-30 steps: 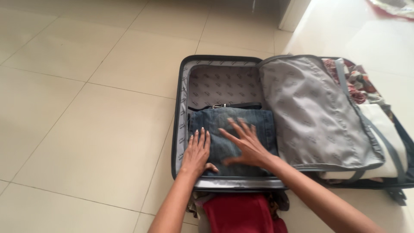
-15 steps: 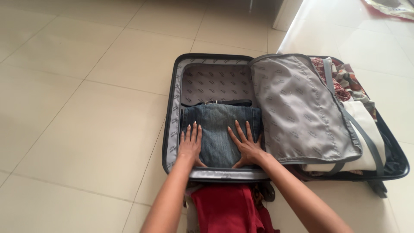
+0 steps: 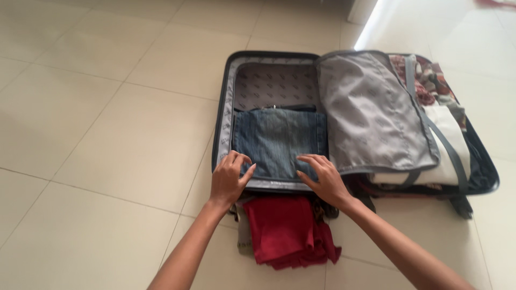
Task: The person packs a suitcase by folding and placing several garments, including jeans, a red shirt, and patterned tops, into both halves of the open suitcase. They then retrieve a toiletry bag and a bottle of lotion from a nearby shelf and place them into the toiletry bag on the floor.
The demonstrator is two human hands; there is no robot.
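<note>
Pale glossy floor tiles [image 3: 107,134] fill the room, with bright light falling across the far right. An open suitcase [image 3: 221,123] lies flat on them, its grey patterned lining showing in the left half. Folded jeans [image 3: 279,139] sit in the near part of that left half, just short of a dark strap at their far edge.

The left hand [image 3: 230,180] rests at the near left corner of the jeans, fingers curled and thumb out, tips touching the denim edge and the suitcase rim. The right hand [image 3: 322,174] sits at the near right corner, fingers loosely bent over the edge of the denim. Neither hand is closed around anything that can be made out.

Half a second ago both palms lay flat and spread on the jeans; now they have drawn back to the near edge and curled.

A grey divider flap [image 3: 371,107] covers most of the right half, with white and flowered clothes [image 3: 446,129] showing beyond it. A red garment [image 3: 287,228] lies on the tiles just near of the suitcase, between the forearms.
</note>
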